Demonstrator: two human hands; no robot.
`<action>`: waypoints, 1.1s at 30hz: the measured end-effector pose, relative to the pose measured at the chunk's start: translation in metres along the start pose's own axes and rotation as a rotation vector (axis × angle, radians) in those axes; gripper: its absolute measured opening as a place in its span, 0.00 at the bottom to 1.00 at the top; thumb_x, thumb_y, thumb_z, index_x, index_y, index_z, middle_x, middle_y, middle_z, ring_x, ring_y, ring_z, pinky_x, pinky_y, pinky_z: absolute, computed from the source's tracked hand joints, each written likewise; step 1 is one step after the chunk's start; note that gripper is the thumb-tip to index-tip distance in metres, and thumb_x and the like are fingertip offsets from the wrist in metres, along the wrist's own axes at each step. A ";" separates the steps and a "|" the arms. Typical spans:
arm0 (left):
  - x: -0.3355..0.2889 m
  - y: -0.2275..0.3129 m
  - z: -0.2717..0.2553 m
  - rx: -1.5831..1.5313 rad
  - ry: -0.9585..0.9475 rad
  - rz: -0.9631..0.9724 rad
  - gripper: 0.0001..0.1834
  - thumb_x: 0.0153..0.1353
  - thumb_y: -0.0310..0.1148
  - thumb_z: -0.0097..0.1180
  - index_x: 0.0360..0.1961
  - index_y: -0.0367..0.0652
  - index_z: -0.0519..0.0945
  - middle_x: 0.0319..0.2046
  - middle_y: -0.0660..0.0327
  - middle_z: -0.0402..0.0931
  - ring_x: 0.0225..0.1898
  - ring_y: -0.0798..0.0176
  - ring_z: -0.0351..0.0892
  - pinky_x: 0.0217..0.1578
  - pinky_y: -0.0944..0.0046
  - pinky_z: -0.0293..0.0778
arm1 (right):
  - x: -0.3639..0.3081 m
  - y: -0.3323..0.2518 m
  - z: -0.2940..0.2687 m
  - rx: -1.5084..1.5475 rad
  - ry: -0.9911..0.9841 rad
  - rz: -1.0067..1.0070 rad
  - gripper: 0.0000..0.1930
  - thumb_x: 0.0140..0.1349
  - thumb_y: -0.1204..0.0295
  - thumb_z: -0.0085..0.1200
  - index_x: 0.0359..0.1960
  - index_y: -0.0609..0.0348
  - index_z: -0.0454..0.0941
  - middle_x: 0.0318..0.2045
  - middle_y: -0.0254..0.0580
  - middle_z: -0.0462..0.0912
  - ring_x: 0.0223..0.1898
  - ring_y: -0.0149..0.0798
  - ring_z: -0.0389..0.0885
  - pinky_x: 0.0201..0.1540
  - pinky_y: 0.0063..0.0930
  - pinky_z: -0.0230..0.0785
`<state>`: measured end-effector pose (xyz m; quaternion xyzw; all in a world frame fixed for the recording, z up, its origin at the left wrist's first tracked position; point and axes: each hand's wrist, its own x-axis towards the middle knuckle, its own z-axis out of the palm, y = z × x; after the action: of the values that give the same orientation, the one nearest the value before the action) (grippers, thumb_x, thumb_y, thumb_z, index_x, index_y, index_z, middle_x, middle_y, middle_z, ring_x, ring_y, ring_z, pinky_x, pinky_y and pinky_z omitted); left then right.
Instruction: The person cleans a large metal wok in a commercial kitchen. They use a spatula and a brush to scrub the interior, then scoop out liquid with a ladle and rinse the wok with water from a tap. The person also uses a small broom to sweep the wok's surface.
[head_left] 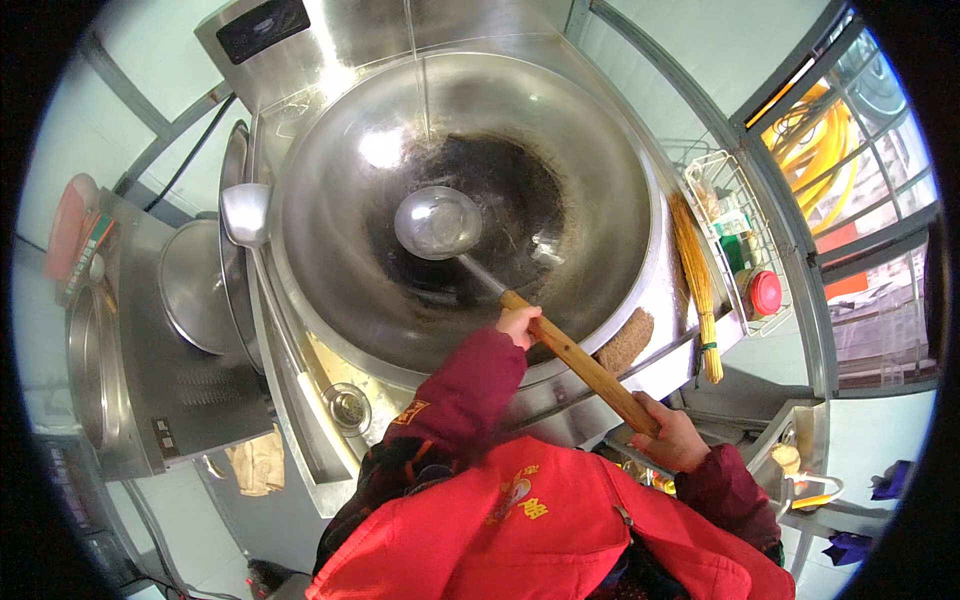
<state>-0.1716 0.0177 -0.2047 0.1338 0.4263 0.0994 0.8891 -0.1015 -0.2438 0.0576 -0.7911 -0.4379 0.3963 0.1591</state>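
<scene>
My left hand (519, 326) grips the upper part of a long wooden handle (580, 360), and my right hand (673, 433) is wrapped round its lower end. The handle belongs to a large metal ladle (438, 222), whose round bowl is over the middle of a very wide steel wok (330, 270). The wok is dark and stained at its bottom. A thin stream of water (425, 100) appears to run down from the top into the far side of the wok. Whether the ladle touches the wok, I cannot tell.
Left of the wok lies a long-handled turner (246, 212), near a strainer cup (348, 407) and large round metal lids (200, 285). On the right are a straw whisk (692, 270), a brown scouring pad (627, 341) and a wire basket (720, 170) holding a red-lidded jar (765, 293).
</scene>
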 end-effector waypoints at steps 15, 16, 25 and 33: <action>0.037 -0.016 0.042 0.034 -0.102 0.020 0.11 0.55 0.26 0.51 0.39 0.39 0.65 0.31 0.56 0.70 0.35 0.51 0.75 0.38 0.51 0.72 | -0.005 -0.006 -0.001 -0.167 0.091 0.142 0.32 0.47 0.67 0.52 0.57 0.51 0.58 0.26 0.59 0.77 0.31 0.59 0.76 0.34 0.47 0.69; 0.028 -0.021 0.036 0.009 -0.131 0.019 0.11 0.55 0.26 0.51 0.38 0.39 0.65 0.30 0.56 0.70 0.35 0.51 0.75 0.38 0.51 0.72 | -0.011 -0.008 -0.002 -0.164 0.072 0.148 0.32 0.47 0.67 0.52 0.57 0.51 0.58 0.26 0.59 0.77 0.31 0.59 0.76 0.34 0.47 0.69; 0.067 0.026 0.023 -0.044 -0.043 0.105 0.11 0.55 0.26 0.49 0.39 0.37 0.65 0.32 0.53 0.70 0.34 0.52 0.74 0.38 0.52 0.72 | 0.045 -0.002 0.018 -0.229 0.131 0.126 0.32 0.47 0.67 0.53 0.57 0.56 0.59 0.28 0.58 0.77 0.32 0.57 0.76 0.35 0.44 0.68; 0.018 -0.019 0.043 -0.012 -0.148 -0.009 0.11 0.56 0.26 0.50 0.39 0.39 0.65 0.33 0.55 0.70 0.35 0.52 0.75 0.39 0.50 0.72 | -0.011 -0.007 -0.009 -0.211 0.068 0.131 0.32 0.46 0.67 0.52 0.57 0.54 0.58 0.26 0.56 0.76 0.30 0.57 0.76 0.33 0.45 0.69</action>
<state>-0.1251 -0.0018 -0.1982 0.1335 0.3594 0.0879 0.9194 -0.1018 -0.2485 0.0728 -0.8433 -0.4190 0.3304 0.0636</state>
